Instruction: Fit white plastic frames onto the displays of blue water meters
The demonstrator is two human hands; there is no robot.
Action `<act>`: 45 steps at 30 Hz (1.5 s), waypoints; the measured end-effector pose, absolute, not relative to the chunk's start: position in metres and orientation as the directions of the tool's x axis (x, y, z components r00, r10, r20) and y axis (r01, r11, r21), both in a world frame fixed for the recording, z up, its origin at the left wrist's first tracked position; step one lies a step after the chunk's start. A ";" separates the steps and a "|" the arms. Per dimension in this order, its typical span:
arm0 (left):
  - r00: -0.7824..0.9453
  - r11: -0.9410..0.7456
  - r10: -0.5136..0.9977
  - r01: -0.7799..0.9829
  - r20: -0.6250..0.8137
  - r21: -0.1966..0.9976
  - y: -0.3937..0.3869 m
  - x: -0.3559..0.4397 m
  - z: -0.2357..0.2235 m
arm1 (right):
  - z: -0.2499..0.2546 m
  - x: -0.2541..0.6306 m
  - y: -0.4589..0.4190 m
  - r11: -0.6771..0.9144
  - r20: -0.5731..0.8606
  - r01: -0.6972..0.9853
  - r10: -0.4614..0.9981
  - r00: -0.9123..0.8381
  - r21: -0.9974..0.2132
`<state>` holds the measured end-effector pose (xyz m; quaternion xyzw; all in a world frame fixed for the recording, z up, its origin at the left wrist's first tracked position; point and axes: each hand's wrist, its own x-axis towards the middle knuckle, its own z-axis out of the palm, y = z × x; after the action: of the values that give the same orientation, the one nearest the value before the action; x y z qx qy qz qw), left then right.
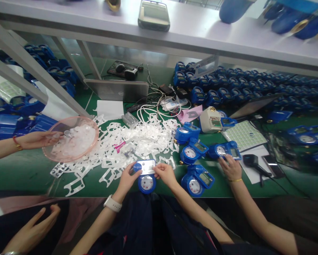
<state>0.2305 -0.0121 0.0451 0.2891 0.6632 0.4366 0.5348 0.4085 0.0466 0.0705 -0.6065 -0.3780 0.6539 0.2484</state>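
At the table's front edge lies a blue water meter [147, 184] with a round dial toward me and a white faceplate [148, 167] over its display end. My left hand [128, 180] is closed on the meter's left side, its thumb beside a round blue knob. The fingers of my right hand [165, 173] pinch together at the right edge of the faceplate. Beyond my hands spreads a heap of white plastic cut-out frames [148, 136]. To the right stand more blue water meters [194, 186].
On the left, a co-worker's hand [48, 139] reaches into a pink basin [50, 154] of clear plastic pieces. Another co-worker's hand [231, 168] touches a meter on the right. A laptop [119, 91], cables, a scanner [254, 163] and a shelf [116, 30] are around.
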 end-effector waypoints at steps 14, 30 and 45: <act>-0.277 0.455 0.845 -0.074 -0.457 0.887 -0.009 0.234 0.048 | 0.067 0.408 0.054 -0.558 -0.637 0.365 0.757 -0.146 -0.746; -0.190 0.555 0.716 -0.431 -0.672 0.712 -0.028 0.244 0.025 | 0.031 0.420 0.090 0.053 -0.195 0.377 0.784 -0.589 -0.925; -0.296 0.508 0.688 -0.455 -0.662 0.731 -0.025 0.251 0.033 | 0.080 0.333 0.130 0.635 -0.343 0.687 0.595 -0.726 -0.354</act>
<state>0.2510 -0.0253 0.0325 0.0909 0.6405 0.4878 0.5861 0.3330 0.1297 0.0797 -0.3568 -0.8988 0.2355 -0.0974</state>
